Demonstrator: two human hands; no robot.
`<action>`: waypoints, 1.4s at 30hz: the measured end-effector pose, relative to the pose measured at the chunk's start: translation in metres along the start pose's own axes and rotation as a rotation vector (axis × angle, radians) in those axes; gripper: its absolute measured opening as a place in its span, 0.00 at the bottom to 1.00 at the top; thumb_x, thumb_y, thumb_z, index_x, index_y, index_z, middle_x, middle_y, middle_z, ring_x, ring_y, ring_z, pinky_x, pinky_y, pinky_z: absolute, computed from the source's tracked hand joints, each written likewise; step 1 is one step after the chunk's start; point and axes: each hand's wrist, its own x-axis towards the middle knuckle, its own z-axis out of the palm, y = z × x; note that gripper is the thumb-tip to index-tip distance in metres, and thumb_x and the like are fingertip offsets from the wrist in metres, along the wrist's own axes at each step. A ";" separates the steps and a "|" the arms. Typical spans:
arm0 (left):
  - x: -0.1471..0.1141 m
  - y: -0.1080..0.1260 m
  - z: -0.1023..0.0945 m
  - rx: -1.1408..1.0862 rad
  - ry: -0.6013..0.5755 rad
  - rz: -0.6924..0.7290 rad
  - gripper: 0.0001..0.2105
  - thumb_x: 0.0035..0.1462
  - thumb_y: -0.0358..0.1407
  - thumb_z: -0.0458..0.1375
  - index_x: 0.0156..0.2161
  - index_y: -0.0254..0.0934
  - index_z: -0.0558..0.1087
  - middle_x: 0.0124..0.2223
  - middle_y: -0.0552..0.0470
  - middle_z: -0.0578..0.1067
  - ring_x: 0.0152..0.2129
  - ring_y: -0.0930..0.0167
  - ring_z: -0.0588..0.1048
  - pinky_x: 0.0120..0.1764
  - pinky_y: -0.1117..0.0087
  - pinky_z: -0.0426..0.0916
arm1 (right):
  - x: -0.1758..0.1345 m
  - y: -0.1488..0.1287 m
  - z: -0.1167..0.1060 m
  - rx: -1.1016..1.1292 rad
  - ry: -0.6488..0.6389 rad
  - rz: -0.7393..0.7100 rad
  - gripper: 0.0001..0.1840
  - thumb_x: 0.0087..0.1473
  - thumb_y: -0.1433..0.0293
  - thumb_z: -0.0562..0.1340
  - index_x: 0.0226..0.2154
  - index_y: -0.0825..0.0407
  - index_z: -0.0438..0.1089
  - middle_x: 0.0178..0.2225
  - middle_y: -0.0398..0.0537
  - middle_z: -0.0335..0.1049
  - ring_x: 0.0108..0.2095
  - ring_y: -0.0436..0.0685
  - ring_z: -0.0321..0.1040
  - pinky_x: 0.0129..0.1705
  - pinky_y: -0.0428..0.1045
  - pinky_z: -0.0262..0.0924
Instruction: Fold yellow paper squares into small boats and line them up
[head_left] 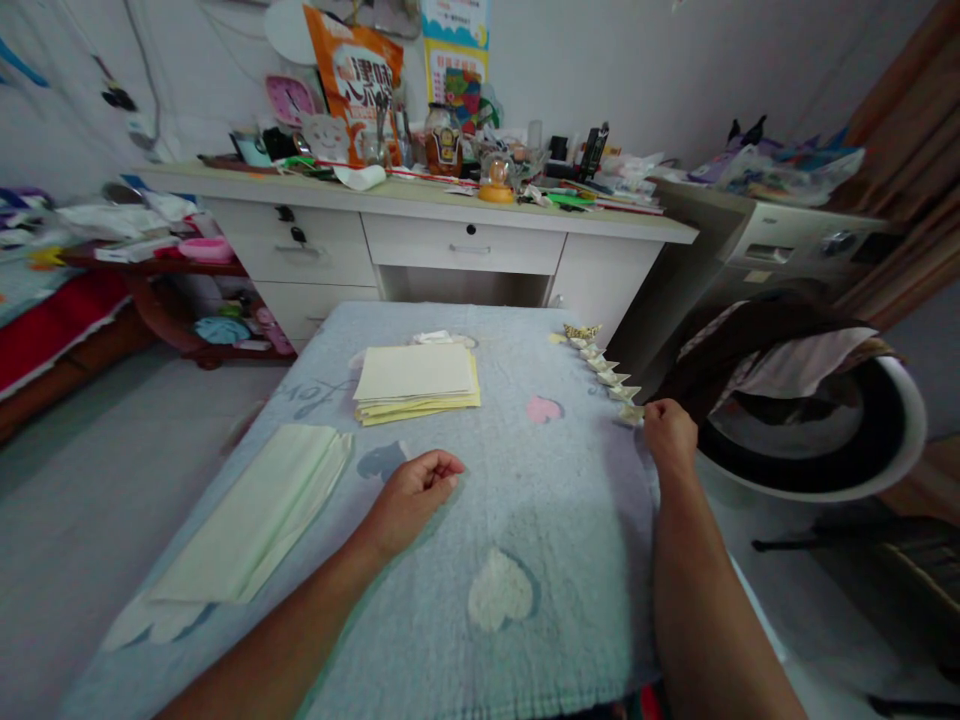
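Observation:
My right hand [670, 432] is at the right edge of the cloth-covered table, fingers pinched at the nearest piece in a row of small folded paper pieces [615, 380]. Its fingertips are partly hidden. A patterned yellow-and-black folded piece [583, 331] sits at the row's far end. My left hand [416, 490] rests over the middle of the blue cloth [570, 520], loosely curled, thumb and forefinger slightly apart, with nothing visible between them. Beyond it lies a stack of cream and yellow paper sheets [416, 372]. Left of it are longer pale green sheets [251, 515], apparently folded.
A white desk [465, 245] stands beyond the table, crowded with a jar [443, 142], an orange snack bag [352, 85] and a pink clock [289, 98]. At right, a washing machine [757, 250] has its round door [911, 420] open, with dark clothes hanging out.

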 end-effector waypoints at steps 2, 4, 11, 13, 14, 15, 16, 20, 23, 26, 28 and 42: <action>0.000 0.000 0.000 0.010 -0.004 -0.004 0.09 0.51 0.37 0.56 0.37 0.35 0.71 0.25 0.59 0.64 0.21 0.77 0.61 0.25 0.76 0.55 | 0.002 0.006 0.002 -0.002 0.029 0.039 0.15 0.51 0.68 0.54 0.33 0.57 0.75 0.30 0.57 0.74 0.30 0.58 0.65 0.31 0.48 0.51; 0.000 0.000 -0.001 0.018 -0.009 -0.008 0.09 0.51 0.38 0.56 0.37 0.35 0.71 0.25 0.58 0.64 0.21 0.77 0.61 0.25 0.76 0.55 | 0.004 0.009 0.004 0.003 0.055 0.071 0.17 0.51 0.67 0.54 0.33 0.58 0.75 0.30 0.58 0.74 0.30 0.59 0.66 0.32 0.49 0.52; -0.001 0.000 -0.001 0.036 -0.006 0.000 0.10 0.52 0.39 0.57 0.36 0.35 0.71 0.25 0.58 0.65 0.21 0.77 0.62 0.26 0.76 0.57 | 0.007 0.008 0.009 0.027 0.106 0.141 0.19 0.52 0.66 0.53 0.36 0.59 0.75 0.33 0.61 0.75 0.33 0.61 0.68 0.34 0.50 0.55; -0.001 0.001 -0.001 0.035 0.001 0.001 0.10 0.52 0.39 0.57 0.36 0.35 0.71 0.25 0.58 0.65 0.21 0.76 0.62 0.26 0.76 0.57 | 0.006 0.006 0.008 0.034 0.108 0.146 0.19 0.52 0.66 0.53 0.38 0.59 0.74 0.34 0.61 0.75 0.33 0.61 0.68 0.34 0.50 0.55; -0.002 0.001 -0.001 0.033 0.003 0.001 0.10 0.51 0.39 0.57 0.36 0.35 0.72 0.25 0.58 0.65 0.21 0.76 0.62 0.26 0.76 0.57 | 0.005 0.005 0.008 0.038 0.104 0.143 0.19 0.52 0.67 0.53 0.39 0.59 0.74 0.34 0.60 0.75 0.33 0.61 0.68 0.34 0.50 0.55; -0.002 0.002 -0.001 0.030 0.005 0.001 0.10 0.51 0.39 0.57 0.36 0.35 0.72 0.25 0.58 0.65 0.21 0.76 0.62 0.26 0.76 0.57 | 0.004 0.005 0.007 0.043 0.098 0.135 0.18 0.51 0.69 0.53 0.39 0.59 0.73 0.34 0.59 0.75 0.33 0.60 0.68 0.34 0.49 0.54; -0.002 0.002 -0.001 0.029 0.004 -0.001 0.10 0.51 0.40 0.57 0.36 0.35 0.72 0.25 0.58 0.65 0.21 0.76 0.62 0.26 0.76 0.57 | 0.002 0.005 0.006 0.047 0.088 0.121 0.18 0.50 0.70 0.53 0.39 0.58 0.73 0.33 0.58 0.75 0.32 0.59 0.68 0.33 0.49 0.54; -0.002 0.004 -0.001 0.029 -0.003 -0.007 0.10 0.51 0.39 0.57 0.36 0.35 0.72 0.25 0.58 0.65 0.21 0.76 0.62 0.26 0.75 0.57 | -0.004 0.007 0.004 0.055 0.024 0.037 0.17 0.44 0.74 0.55 0.38 0.54 0.72 0.29 0.50 0.73 0.30 0.56 0.66 0.31 0.46 0.53; -0.002 0.003 -0.001 0.028 0.001 -0.010 0.10 0.51 0.39 0.57 0.36 0.35 0.72 0.25 0.58 0.65 0.21 0.77 0.62 0.26 0.75 0.57 | -0.007 0.008 0.006 0.038 -0.020 -0.017 0.16 0.44 0.74 0.55 0.37 0.52 0.72 0.27 0.47 0.72 0.27 0.54 0.63 0.29 0.46 0.51; -0.001 0.002 -0.001 0.030 0.000 -0.007 0.10 0.51 0.39 0.58 0.36 0.35 0.72 0.26 0.58 0.65 0.21 0.77 0.62 0.26 0.75 0.57 | -0.010 0.008 0.009 0.012 -0.060 -0.068 0.14 0.44 0.75 0.56 0.35 0.52 0.72 0.27 0.46 0.71 0.27 0.53 0.62 0.29 0.45 0.49; -0.001 0.001 -0.001 0.028 -0.004 -0.007 0.10 0.51 0.39 0.58 0.36 0.35 0.72 0.25 0.58 0.65 0.21 0.76 0.62 0.26 0.75 0.57 | -0.010 0.008 0.011 -0.002 -0.079 -0.092 0.13 0.44 0.75 0.56 0.33 0.52 0.72 0.27 0.46 0.71 0.27 0.53 0.63 0.29 0.45 0.49; -0.001 0.001 -0.001 0.014 -0.003 0.003 0.10 0.51 0.40 0.58 0.35 0.35 0.72 0.25 0.57 0.64 0.21 0.76 0.62 0.25 0.76 0.57 | -0.009 0.008 0.014 -0.057 -0.049 -0.089 0.10 0.47 0.72 0.56 0.28 0.52 0.73 0.25 0.49 0.71 0.26 0.53 0.63 0.27 0.46 0.48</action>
